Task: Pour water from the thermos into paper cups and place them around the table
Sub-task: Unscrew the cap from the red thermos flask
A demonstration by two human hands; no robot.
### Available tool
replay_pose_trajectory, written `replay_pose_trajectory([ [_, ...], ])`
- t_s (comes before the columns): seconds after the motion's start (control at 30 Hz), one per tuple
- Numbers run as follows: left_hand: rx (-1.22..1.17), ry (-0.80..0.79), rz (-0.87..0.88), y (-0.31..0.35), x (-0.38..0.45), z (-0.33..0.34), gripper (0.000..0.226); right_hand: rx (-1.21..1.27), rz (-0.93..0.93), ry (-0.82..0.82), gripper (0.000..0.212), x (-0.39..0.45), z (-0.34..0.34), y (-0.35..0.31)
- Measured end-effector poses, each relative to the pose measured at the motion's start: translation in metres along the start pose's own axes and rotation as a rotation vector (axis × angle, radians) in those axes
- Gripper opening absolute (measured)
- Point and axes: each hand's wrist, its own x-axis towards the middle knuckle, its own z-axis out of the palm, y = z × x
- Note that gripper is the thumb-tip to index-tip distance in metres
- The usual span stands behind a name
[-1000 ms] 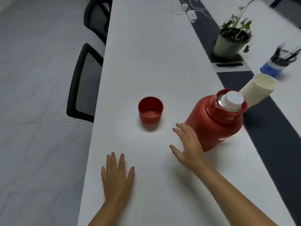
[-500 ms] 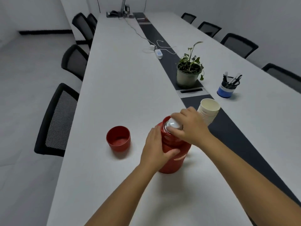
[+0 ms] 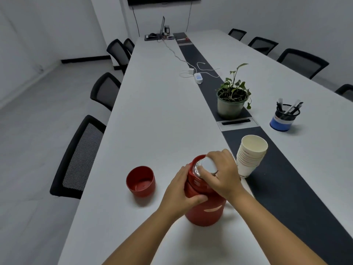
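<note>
Long white counter [image 3: 156,119], near end: red thermos [image 3: 205,211] upright, prob. heavy w/ water, smooth. Left hand [image 3: 181,194] clamped round its neck; right hand [image 3: 222,174] closed on white stopper [image 3: 209,165]. Paper cups [image 3: 250,155] light, crushable.

I see dim, flat, greyish light; soft shadows spread beside the thermos [image 3: 205,207], frame edges bend outward, and far chairs look soft.

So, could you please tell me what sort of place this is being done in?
Most likely an office meeting room: one long white table lined on both sides with black mesh chairs, a wall screen at the far end, and a pen holder.
</note>
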Motion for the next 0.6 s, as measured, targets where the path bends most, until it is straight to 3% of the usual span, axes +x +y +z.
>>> replay_pose_trajectory([
  [0.17,0.008,-0.018,0.013,0.001,0.006,0.001,0.075,0.118,0.212,0.252,0.050,0.005,-0.009,-0.004],
  [0.3,0.019,-0.026,0.032,0.006,0.005,0.001,0.075,0.151,0.231,0.197,0.053,-0.013,-0.026,-0.001],
  [0.37,0.077,0.014,0.015,0.006,0.000,0.003,0.085,0.122,0.199,0.208,0.047,-0.027,-0.034,-0.001],
  [0.5,0.185,0.209,-0.133,-0.024,-0.043,0.007,0.091,0.173,0.215,0.112,0.034,-0.066,-0.037,-0.018],
  [0.6,0.321,0.228,-0.350,-0.069,-0.097,-0.002,0.083,0.310,0.359,-0.048,0.053,-0.102,-0.016,-0.032],
])
